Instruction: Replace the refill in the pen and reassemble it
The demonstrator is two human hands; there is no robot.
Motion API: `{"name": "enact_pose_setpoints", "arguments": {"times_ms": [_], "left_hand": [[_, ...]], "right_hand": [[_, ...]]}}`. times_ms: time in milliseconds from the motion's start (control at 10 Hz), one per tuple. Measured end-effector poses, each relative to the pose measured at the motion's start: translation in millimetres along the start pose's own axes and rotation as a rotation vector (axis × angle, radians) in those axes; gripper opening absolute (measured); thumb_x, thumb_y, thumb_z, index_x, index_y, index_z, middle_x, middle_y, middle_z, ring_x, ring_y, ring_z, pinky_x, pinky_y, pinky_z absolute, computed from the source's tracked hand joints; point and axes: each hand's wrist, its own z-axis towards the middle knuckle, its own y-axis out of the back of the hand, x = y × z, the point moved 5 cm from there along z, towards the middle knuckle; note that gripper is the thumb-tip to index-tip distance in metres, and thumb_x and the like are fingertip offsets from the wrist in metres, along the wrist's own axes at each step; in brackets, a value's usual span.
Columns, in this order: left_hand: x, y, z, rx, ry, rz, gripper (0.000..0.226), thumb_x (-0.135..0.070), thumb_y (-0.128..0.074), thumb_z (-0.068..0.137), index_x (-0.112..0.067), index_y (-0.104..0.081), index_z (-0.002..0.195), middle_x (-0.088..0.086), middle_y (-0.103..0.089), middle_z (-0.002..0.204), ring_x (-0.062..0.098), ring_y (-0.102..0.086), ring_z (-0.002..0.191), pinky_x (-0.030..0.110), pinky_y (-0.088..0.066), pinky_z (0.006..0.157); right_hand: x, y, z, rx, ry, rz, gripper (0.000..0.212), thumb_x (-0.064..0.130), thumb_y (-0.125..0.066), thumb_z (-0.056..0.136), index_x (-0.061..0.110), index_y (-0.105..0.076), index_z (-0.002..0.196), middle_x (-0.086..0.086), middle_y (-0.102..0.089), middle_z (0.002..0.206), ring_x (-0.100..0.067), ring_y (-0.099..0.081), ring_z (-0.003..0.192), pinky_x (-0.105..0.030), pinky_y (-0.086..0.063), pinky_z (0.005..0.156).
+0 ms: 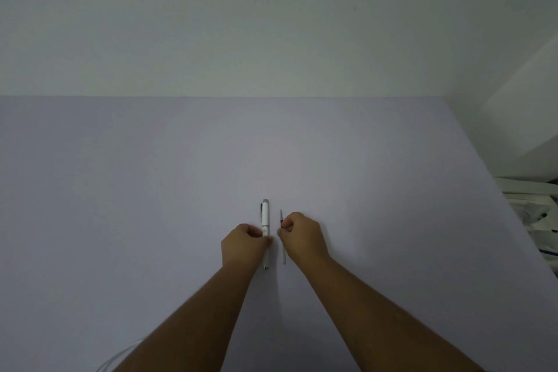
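A: What's nearest?

B: Two bare forearms reaching over the pale table [151, 190].

A: And the hands?

B: The left hand [241, 246] pinches the white pen [265, 220] at mid-barrel; its capped end points away. The right hand [303, 237] is closed on the thin refill [283, 255], just beside the pen and parallel to it.

A: Lifted?

B: Can't tell.

A: Beyond?

B: A plain wall [271, 24].
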Motion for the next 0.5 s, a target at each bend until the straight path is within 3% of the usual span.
{"name": "enact_pose_setpoints", "arguments": {"times_ms": [300, 500], "left_hand": [[3, 3, -1, 0.012, 0.019, 0.004, 0.025, -0.030, -0.073, 0.075, -0.016, -0.062, 0.092, 0.000, -0.063, 0.085, 0.011, -0.055, 0.071, 0.023, -0.043, 0.066], [-3, 19, -4, -0.046, -0.010, -0.006, 0.044, -0.029, -0.072, 0.076, -0.016, -0.056, 0.115, 0.002, -0.061, 0.101, 0.018, -0.057, 0.087, 0.029, -0.048, 0.076]], "right_hand": [[0, 2, -2, -0.014, -0.019, 0.036, 0.018, 0.024, -0.057, 0.089, 0.009, -0.064, 0.095, -0.010, -0.069, 0.095, -0.026, -0.064, 0.087, -0.035, -0.053, 0.077], [2, 17, -4, -0.102, 0.014, 0.050, 0.025, 0.028, -0.047, 0.094, 0.008, -0.062, 0.088, -0.010, -0.067, 0.087, -0.026, -0.061, 0.081, -0.033, -0.049, 0.070]]}}
